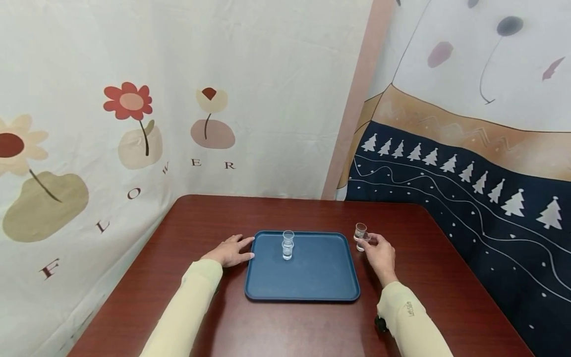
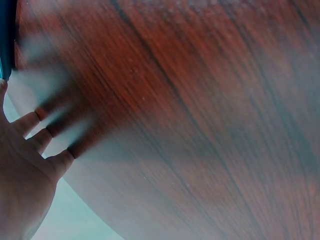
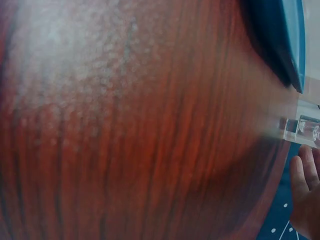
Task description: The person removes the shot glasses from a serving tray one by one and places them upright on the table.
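My left hand (image 1: 228, 253) lies at the left edge of a blue tray (image 1: 308, 277), fingers spread and fingertips right at its rim. The left wrist view has that hand (image 2: 22, 172) beside a strip of the tray (image 2: 6, 40). Toward the tray's back left stand two clear shot glasses, a far one (image 1: 288, 234) and a near one (image 1: 287, 252), overlapping in the head view. Right of the tray, my right hand (image 1: 380, 254) pinches a small clear shot glass (image 1: 361, 246). Another shot glass (image 1: 360, 229) stands just behind it. Glass (image 3: 307, 131) also shows by the fingers in the right wrist view.
The tray sits on a reddish-brown wooden table (image 1: 285, 327). A pale curtain with printed flowers (image 1: 276, 99) hangs behind and to the left. At the right is a dark blue cloth with white trees (image 1: 446, 198).
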Demonstrator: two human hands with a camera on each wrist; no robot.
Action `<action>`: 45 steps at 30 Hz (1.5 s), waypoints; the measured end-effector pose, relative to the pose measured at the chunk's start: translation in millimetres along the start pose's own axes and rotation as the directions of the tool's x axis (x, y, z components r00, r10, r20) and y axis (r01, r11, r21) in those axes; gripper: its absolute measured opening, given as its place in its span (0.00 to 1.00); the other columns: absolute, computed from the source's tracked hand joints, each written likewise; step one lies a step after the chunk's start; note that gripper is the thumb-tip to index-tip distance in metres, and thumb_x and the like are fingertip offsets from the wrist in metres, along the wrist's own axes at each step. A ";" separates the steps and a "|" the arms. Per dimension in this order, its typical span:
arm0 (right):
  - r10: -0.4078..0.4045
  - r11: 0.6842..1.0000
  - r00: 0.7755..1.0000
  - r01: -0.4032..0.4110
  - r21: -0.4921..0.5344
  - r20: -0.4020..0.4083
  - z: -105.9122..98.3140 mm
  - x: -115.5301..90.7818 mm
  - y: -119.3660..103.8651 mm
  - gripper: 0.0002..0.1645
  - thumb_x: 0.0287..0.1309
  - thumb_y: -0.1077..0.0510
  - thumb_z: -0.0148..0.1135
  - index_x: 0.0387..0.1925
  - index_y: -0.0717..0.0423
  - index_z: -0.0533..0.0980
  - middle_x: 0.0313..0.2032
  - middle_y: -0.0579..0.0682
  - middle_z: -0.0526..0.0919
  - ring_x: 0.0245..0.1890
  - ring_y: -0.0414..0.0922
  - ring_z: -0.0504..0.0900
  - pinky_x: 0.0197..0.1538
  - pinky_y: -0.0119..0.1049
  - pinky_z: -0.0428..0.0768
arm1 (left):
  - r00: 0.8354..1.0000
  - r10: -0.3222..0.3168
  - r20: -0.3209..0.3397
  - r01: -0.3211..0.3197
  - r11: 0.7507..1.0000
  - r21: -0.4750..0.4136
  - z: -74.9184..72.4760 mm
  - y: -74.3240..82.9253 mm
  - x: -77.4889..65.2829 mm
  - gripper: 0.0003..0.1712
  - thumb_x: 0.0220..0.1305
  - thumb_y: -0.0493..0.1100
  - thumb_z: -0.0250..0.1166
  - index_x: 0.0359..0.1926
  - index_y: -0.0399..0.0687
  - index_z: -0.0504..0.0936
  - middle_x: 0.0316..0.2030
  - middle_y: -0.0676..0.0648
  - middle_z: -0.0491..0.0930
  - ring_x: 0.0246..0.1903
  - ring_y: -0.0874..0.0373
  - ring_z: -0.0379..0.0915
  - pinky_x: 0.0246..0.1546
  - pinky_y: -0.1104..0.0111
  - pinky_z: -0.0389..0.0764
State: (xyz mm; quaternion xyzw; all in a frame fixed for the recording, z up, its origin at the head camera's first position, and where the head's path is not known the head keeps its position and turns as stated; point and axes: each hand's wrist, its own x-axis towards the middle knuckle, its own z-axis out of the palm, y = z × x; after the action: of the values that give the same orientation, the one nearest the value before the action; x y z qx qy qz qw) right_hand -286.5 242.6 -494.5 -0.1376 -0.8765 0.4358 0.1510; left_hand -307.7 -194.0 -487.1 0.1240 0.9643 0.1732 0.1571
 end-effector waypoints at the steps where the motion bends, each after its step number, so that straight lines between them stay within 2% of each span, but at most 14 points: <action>1: 0.003 1.000 1.000 -0.003 0.000 0.005 0.8 -0.2 0.7 0.28 0.61 0.50 0.68 0.56 0.64 0.77 0.50 0.65 0.82 0.51 0.58 0.78 0.56 0.54 0.73 | 1.000 0.002 0.000 -0.002 1.000 0.003 0.6 -0.5 -0.1 0.39 0.71 0.59 0.58 0.77 0.54 0.58 0.73 0.32 0.52 0.72 0.33 0.45 0.67 0.39 0.55; 11: 0.018 1.000 1.000 -0.018 -0.006 0.004 4.2 0.4 8.3 0.27 0.62 0.52 0.67 0.56 0.65 0.76 0.50 0.66 0.81 0.51 0.60 0.78 0.56 0.55 0.73 | 1.000 0.016 0.002 -0.016 1.000 0.009 2.0 0.3 -0.6 0.39 0.71 0.59 0.58 0.77 0.53 0.59 0.73 0.31 0.53 0.72 0.33 0.45 0.68 0.40 0.53; 24: 0.014 1.000 1.000 -0.014 -0.022 -0.001 5.1 8.0 7.2 0.25 0.63 0.52 0.66 0.55 0.65 0.76 0.50 0.66 0.81 0.53 0.61 0.76 0.56 0.56 0.72 | 1.000 -0.016 0.007 0.016 1.000 0.007 1.3 3.2 1.0 0.39 0.72 0.60 0.57 0.78 0.55 0.57 0.74 0.33 0.50 0.73 0.34 0.43 0.68 0.40 0.53; 30: -0.003 0.999 1.000 0.003 -0.048 -0.008 6.1 8.4 8.0 0.24 0.61 0.53 0.67 0.52 0.67 0.77 0.47 0.66 0.83 0.51 0.62 0.76 0.55 0.56 0.71 | 1.000 -0.017 -0.001 0.017 1.000 0.003 0.0 4.6 -0.1 0.39 0.71 0.60 0.58 0.77 0.56 0.58 0.74 0.33 0.52 0.73 0.34 0.44 0.68 0.40 0.54; 37: 0.006 0.999 0.998 -0.004 -0.036 0.069 4.5 5.7 10.3 0.31 0.62 0.54 0.66 0.60 0.69 0.72 0.51 0.68 0.80 0.54 0.62 0.77 0.58 0.56 0.71 | 1.000 -0.020 -0.007 0.020 1.000 0.000 0.7 1.5 0.7 0.39 0.71 0.59 0.58 0.77 0.56 0.59 0.74 0.33 0.52 0.73 0.34 0.44 0.68 0.40 0.54; 42: 0.021 1.000 0.996 -0.022 0.008 0.081 -0.5 7.1 6.7 0.39 0.63 0.53 0.66 0.67 0.70 0.65 0.57 0.70 0.76 0.57 0.61 0.78 0.60 0.54 0.73 | 1.000 -0.018 -0.005 0.018 1.000 -0.004 0.2 0.9 -0.5 0.38 0.72 0.59 0.57 0.77 0.56 0.58 0.74 0.34 0.51 0.74 0.35 0.43 0.69 0.40 0.52; 45: 0.014 0.999 0.998 -0.017 0.044 0.061 -3.6 6.8 4.6 0.40 0.63 0.52 0.67 0.69 0.69 0.64 0.58 0.69 0.76 0.58 0.61 0.78 0.60 0.54 0.74 | 1.000 -0.013 -0.007 0.013 1.000 -0.003 1.0 0.6 -0.9 0.38 0.72 0.59 0.57 0.77 0.56 0.58 0.74 0.33 0.52 0.74 0.36 0.43 0.69 0.41 0.51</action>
State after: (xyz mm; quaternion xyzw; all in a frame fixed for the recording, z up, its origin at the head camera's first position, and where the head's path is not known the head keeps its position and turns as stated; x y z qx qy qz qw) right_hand -290.9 250.5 -495.1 -0.1278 -0.8698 0.4603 0.1239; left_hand -306.5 -193.4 -487.6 0.1169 0.9654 0.1742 0.1550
